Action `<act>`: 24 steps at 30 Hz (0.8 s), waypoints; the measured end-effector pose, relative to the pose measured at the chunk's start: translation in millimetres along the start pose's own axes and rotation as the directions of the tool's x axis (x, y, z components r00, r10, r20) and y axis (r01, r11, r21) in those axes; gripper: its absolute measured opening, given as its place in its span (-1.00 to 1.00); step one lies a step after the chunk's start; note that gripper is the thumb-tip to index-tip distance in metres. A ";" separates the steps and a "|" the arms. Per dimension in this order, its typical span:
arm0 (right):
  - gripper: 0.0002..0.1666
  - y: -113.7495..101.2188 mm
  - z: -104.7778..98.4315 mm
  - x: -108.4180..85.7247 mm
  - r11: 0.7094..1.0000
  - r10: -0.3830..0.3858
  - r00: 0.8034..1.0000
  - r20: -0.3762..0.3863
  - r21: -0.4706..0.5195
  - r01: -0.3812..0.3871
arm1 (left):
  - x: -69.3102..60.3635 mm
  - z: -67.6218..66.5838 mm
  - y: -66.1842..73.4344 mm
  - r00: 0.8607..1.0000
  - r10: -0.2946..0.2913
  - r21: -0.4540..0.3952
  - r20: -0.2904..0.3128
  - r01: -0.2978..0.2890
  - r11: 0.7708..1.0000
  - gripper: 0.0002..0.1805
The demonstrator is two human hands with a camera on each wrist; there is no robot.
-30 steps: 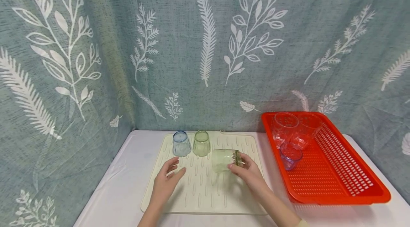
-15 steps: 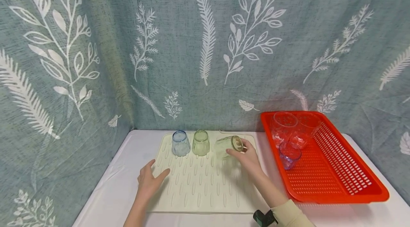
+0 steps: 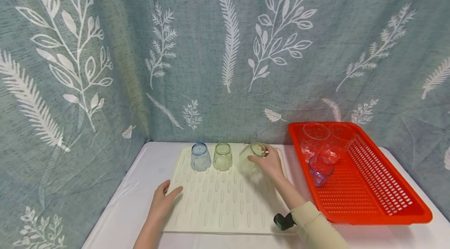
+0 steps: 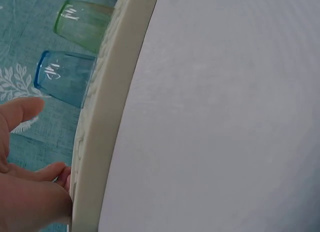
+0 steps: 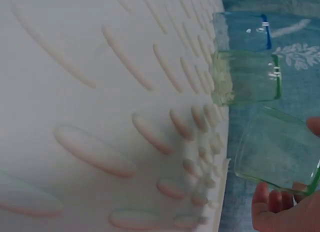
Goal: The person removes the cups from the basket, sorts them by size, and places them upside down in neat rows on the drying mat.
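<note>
Aslant, a green glass (image 5: 277, 149) juts left from the gripping right hand (image 3: 272, 164).

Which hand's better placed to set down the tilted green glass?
Right hand, likely: it grips the tilted glass, near the other green glass; left hand holds none, off by the left edge of the mat.

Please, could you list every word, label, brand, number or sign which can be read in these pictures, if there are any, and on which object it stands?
No readable text, label or number anywhere.
Blue glass and standing green glass: pale squiggles near the top, too blurred to tell lettering from reflections.
Tilted green glass in the right hand: nothing readable.
Curtain: only white plant patterns.
</note>
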State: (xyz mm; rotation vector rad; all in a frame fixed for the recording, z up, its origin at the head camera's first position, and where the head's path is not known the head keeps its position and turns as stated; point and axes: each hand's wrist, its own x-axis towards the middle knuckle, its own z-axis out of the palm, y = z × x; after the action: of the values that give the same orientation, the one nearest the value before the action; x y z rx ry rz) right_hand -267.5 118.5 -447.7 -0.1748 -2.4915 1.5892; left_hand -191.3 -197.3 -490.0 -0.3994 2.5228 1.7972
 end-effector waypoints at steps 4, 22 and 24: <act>-0.18 0.3 3.9 7.0 0.999 -0.024 1.000 0.011 -0.043 0.025 | -0.4 -0.2 -0.5 1.000 -0.006 -0.047 0.002 0.006 0.999 -0.09; -0.18 6.9 21.8 21.6 0.977 -0.156 0.987 0.047 -0.143 0.161 | -0.6 -1.0 -3.7 1.000 -0.008 -0.027 -0.004 0.008 1.000 -0.13; -0.18 7.5 23.4 21.9 0.973 -0.163 0.985 0.053 -0.155 0.170 | -0.8 -1.0 -4.1 1.000 -0.010 -0.025 -0.006 0.010 1.000 -0.13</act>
State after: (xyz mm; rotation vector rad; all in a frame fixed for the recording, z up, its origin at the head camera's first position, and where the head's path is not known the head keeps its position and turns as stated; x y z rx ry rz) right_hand -293.9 105.2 -462.1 0.0453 -2.5865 1.3427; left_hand -189.5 -199.4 -493.4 -0.4184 2.5001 1.8293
